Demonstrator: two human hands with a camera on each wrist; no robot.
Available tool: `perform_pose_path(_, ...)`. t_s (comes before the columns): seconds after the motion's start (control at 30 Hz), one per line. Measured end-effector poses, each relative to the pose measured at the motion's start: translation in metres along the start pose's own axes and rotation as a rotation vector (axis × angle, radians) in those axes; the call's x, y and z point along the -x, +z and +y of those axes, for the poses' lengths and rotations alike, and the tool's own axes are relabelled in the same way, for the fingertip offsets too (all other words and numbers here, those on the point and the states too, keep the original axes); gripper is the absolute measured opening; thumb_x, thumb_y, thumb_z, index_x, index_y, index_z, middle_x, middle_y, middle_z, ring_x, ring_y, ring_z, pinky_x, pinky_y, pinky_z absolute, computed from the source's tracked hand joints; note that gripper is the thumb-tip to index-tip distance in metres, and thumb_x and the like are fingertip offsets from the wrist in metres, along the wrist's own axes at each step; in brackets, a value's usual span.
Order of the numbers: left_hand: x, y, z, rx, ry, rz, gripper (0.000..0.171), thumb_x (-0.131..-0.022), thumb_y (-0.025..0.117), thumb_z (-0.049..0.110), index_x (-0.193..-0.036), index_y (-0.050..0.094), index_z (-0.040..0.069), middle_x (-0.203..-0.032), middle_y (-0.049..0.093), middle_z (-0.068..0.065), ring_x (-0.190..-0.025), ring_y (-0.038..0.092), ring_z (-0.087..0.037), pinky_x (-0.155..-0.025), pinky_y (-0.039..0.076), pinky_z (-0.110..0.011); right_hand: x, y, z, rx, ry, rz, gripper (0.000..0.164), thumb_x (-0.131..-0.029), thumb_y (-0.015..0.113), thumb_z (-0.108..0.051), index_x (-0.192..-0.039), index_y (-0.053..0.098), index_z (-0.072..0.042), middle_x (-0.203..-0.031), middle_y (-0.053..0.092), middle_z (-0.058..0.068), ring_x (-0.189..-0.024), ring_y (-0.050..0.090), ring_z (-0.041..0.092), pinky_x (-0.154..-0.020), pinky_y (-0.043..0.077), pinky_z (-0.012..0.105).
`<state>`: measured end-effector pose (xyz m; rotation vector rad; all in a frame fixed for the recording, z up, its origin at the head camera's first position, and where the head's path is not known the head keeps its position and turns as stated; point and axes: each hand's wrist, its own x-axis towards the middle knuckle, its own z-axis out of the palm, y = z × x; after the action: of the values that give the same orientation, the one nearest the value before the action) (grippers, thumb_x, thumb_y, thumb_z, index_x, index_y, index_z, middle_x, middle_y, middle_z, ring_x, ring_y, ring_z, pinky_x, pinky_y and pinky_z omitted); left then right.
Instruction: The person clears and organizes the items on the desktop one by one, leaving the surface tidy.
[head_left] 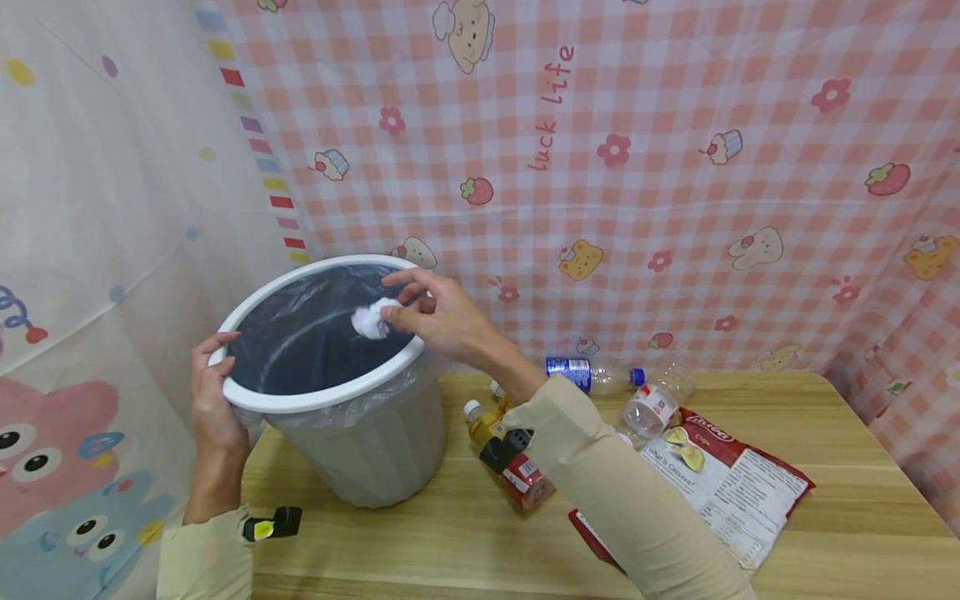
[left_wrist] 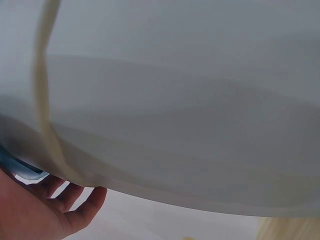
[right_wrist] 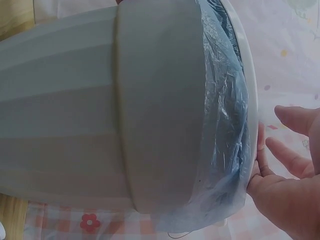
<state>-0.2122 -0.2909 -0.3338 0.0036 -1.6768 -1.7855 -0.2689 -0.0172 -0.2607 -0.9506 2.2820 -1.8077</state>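
Observation:
A pale grey trash bin [head_left: 382, 446] with a white rim and a clear plastic liner [right_wrist: 225, 100] stands on the wooden table. On the near left side, my left hand [head_left: 217, 404] grips the rim, its fingertips over the edge. In the left wrist view, the fingers of that left hand [left_wrist: 65, 210] lie against the bin's outer wall [left_wrist: 175, 125]. Above the bin's opening, my right hand [head_left: 446, 317] pinches a crumpled white tissue [head_left: 372, 320] between thumb and fingers. From the right wrist, the right hand [right_wrist: 290, 165] shows beside the rim, and the tissue is hidden.
Right of the bin lie several plastic bottles, one with a blue label [head_left: 567, 372], one clear with a red-and-white label [head_left: 651, 408], one with a white cap [head_left: 472, 407]. A red-and-white chip bag [head_left: 750, 483] lies farther right. Patterned cloth [head_left: 675, 208] hangs behind the table.

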Motion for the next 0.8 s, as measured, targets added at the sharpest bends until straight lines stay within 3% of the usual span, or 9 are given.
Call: perform_pose_path(0.8, 0.0000, 0.0002, 0.0007, 0.005, 0.006, 0.002, 0.035, -0.099, 0.030, 0.014, -0.124, 0.054, 0.013, -0.138, 0.043, -0.006, -0.121, 0.044, -0.022, -0.094, 0.040, -0.019, 0.0090, 0.0000, 0.0054, 0.008, -0.045, 0.007, 0.038, -0.097, 0.063, -0.027, -0.133, 0.056, -0.018, -0.117, 0.059, 0.005, -0.091, 0.061, 0.018, -0.078, 0.049, 0.030)
